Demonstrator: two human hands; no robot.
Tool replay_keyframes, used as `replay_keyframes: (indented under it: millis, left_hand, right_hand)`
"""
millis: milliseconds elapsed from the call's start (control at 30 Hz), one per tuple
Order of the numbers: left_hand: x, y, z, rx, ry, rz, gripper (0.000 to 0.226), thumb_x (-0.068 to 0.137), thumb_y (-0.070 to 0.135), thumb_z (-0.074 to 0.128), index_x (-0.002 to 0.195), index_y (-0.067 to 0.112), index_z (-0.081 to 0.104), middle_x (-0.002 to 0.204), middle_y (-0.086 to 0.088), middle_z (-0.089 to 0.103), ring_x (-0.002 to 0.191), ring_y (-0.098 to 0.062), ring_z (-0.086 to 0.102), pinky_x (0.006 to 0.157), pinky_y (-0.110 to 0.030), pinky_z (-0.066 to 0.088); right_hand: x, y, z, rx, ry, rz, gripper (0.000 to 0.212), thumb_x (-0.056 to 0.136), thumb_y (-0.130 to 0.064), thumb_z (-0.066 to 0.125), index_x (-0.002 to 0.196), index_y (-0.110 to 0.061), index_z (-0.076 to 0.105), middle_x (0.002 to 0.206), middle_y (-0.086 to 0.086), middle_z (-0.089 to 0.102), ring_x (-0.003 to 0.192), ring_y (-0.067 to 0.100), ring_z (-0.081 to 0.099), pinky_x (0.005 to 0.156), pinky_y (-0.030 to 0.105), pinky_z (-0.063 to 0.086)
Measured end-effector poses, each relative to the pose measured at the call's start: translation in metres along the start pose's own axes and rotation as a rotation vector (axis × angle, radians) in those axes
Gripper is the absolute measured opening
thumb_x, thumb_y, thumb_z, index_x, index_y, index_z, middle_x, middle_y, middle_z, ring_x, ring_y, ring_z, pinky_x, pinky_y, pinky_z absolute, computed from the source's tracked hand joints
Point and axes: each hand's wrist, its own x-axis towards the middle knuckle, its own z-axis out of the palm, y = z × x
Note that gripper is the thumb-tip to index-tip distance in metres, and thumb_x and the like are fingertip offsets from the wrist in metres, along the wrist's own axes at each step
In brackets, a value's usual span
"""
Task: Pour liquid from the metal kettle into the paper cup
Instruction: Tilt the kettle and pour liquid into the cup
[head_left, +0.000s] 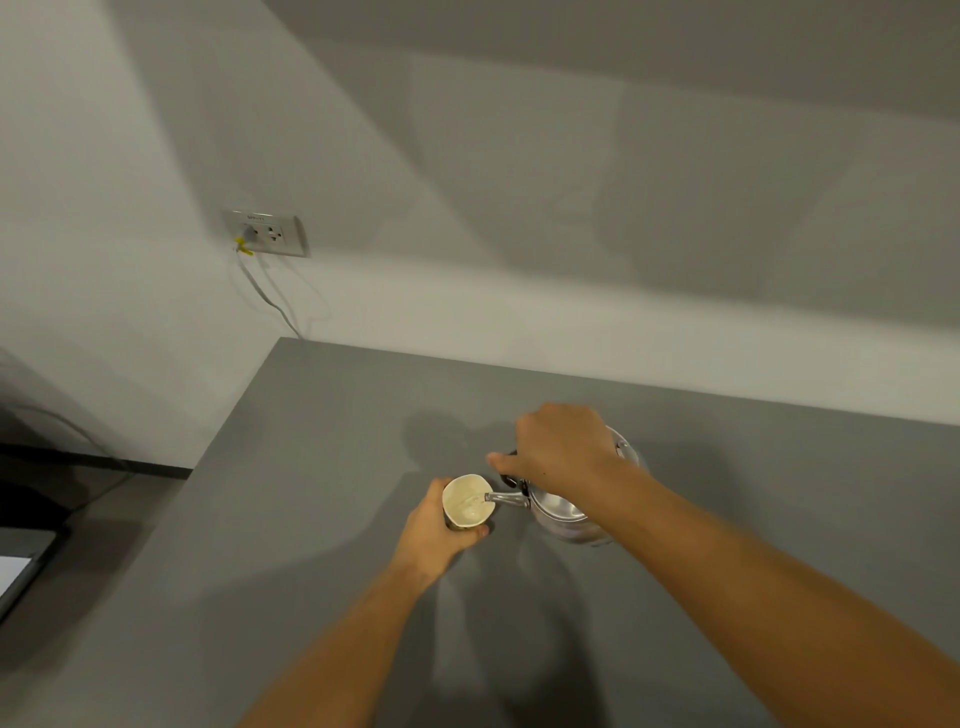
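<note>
A small paper cup with a pale inside stands on the grey table. My left hand is wrapped around the cup's left side. A shiny metal kettle is tilted to the left just right of the cup. Its spout reaches over the cup's rim, and a thin stream seems to fall into the cup. My right hand grips the kettle's dark handle from above and hides most of it.
The table's left edge runs diagonally past the cup, with a dark floor below. A wall socket with a plugged cable sits on the white wall at the back left. A dark device lies at the far left edge.
</note>
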Motion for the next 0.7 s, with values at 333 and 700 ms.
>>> replay_keyframes:
  millis: [333,700]
  left_hand:
    - [0.0,0.002,-0.001,-0.02,-0.009,-0.006,0.059,0.067,0.03,0.092,0.114,0.032,0.057,0.104,0.013,0.073,0.091,0.002,0.068,0.077,-0.02,0.051]
    - [-0.001,0.001,0.0,-0.01,-0.003,-0.014,0.055,0.068,0.029,0.092,0.11,0.031,0.057,0.101,0.011,0.074,0.087,-0.001,0.069,0.071,-0.015,0.048]
  right_hand:
    - [0.001,-0.004,-0.008,-0.02,0.001,-0.012,0.059,0.082,-0.062,0.054,0.048,-0.02,0.032,0.049,-0.001,0.034,0.044,0.019,0.033,0.048,0.029,0.026]
    - [-0.001,-0.008,-0.015,-0.028,-0.012,-0.038,0.057,0.084,-0.059,0.055,0.05,-0.019,0.033,0.05,0.0,0.036,0.05,0.023,0.039,0.044,0.028,0.019]
